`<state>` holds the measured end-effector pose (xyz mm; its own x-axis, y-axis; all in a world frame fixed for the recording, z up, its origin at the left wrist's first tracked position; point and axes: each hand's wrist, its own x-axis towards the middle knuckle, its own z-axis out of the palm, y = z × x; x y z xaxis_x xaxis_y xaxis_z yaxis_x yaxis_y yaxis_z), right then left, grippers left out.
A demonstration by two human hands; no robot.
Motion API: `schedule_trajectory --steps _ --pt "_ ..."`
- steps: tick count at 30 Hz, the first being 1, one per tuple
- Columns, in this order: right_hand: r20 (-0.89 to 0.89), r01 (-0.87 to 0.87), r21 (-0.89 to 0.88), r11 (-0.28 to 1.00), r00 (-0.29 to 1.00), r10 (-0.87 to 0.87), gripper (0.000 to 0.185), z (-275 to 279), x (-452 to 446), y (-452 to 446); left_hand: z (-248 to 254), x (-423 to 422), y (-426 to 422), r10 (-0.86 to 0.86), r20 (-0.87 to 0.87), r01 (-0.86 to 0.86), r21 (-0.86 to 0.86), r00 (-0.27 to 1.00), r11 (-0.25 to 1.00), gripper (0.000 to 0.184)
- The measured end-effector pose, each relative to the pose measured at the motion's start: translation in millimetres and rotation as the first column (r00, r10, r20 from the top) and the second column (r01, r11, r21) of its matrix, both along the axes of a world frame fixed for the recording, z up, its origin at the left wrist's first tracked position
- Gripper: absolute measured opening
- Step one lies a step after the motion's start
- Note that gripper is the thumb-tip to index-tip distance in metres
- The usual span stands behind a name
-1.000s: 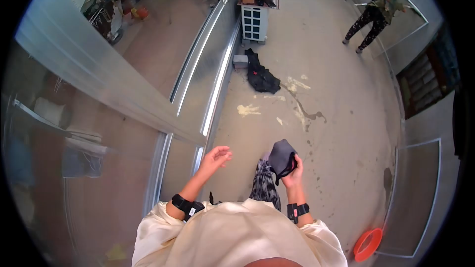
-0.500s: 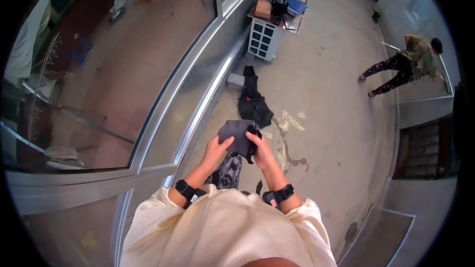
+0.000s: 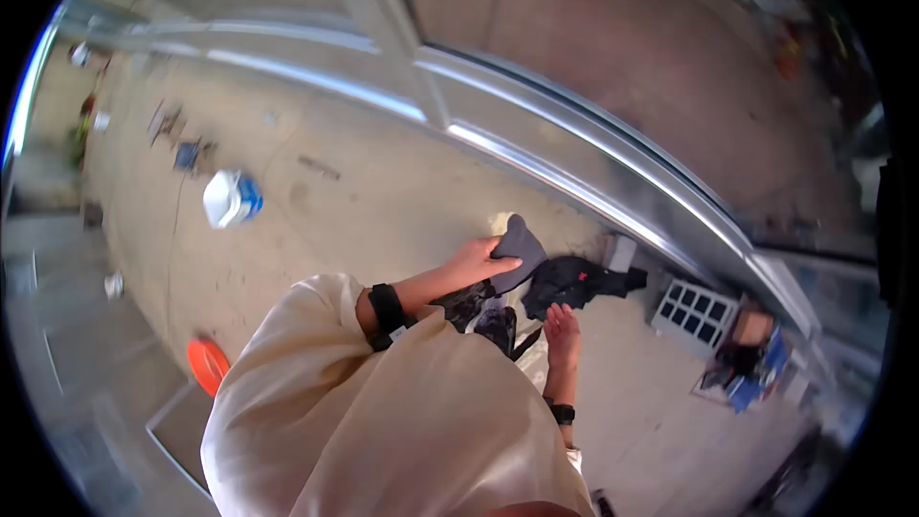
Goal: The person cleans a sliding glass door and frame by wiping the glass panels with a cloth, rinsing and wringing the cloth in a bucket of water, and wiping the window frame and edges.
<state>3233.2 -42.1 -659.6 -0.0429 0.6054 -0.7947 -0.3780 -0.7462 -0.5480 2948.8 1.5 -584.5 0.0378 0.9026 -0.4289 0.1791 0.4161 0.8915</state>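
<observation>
My left hand [image 3: 479, 263] grips a dark grey folded cloth [image 3: 523, 247], its thumb lying over the near side. My right hand [image 3: 563, 330] is away from the cloth, fingers extended and holding nothing. On the floor just beyond both hands lies a black garment [image 3: 593, 280] with a small red mark. Dark patterned clothing on my legs [image 3: 465, 306] shows below the cloth. Both wrists wear black bands.
A glass partition with a metal frame [image 3: 613, 168] runs along the far side. A white and blue bucket [image 3: 230, 199] stands on the left, with an orange basin [image 3: 207, 366] nearer. At right are a grey block [image 3: 619, 252] and a white unit with dark panes [image 3: 694, 314].
The view has swung round to the left. My right hand has let go of the grey cloth and moved away from it; my left hand keeps hold.
</observation>
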Motion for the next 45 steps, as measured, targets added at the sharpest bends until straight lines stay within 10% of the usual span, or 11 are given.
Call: schedule_trajectory --steps 3,7,19,27,37,43,45 --pt "0.059 -0.328 -0.110 0.938 0.940 0.336 0.046 -55.6 -11.3 49.0 -11.0 -68.7 -74.4 0.440 0.010 -0.439 -0.047 0.898 0.897 0.038" --pt "0.175 -0.488 -0.074 0.870 0.852 0.493 0.043 -65.0 -96.4 68.5 -20.3 -152.3 -249.6 0.904 -0.058 -0.904 -0.084 0.424 0.419 0.042" --pt "-0.021 -0.959 -0.095 0.269 0.272 0.962 0.038 -291.2 -509.9 106.1 -237.5 -127.8 -441.9 0.704 -0.520 -0.719 -0.223 -0.484 -0.659 0.040" --pt "-0.081 -0.984 -0.059 0.170 0.174 0.981 0.039 -396.9 -841.6 28.8 -253.0 -98.3 -452.4 0.592 -0.629 -0.414 -0.425 -0.504 -0.805 0.037" --pt "-0.083 -0.983 -0.170 0.067 0.083 0.993 0.073 -552.0 -1149.7 -26.3 -196.2 -218.4 -429.1 0.499 -0.867 -0.284 -0.478 -0.002 -0.831 0.043" --pt "0.056 -0.912 -0.376 0.162 0.152 0.987 0.101 -639.3 -1236.4 -43.6 -150.3 -326.5 -442.7 0.443 -0.865 -0.218 -0.492 0.235 -0.843 0.044" --pt "-0.062 -0.835 -0.423 0.350 0.413 0.909 0.092 -654.7 -1253.2 -40.1 -138.6 -354.4 -446.5 0.425 -0.863 -0.217 -0.486 0.273 -0.846 0.044"
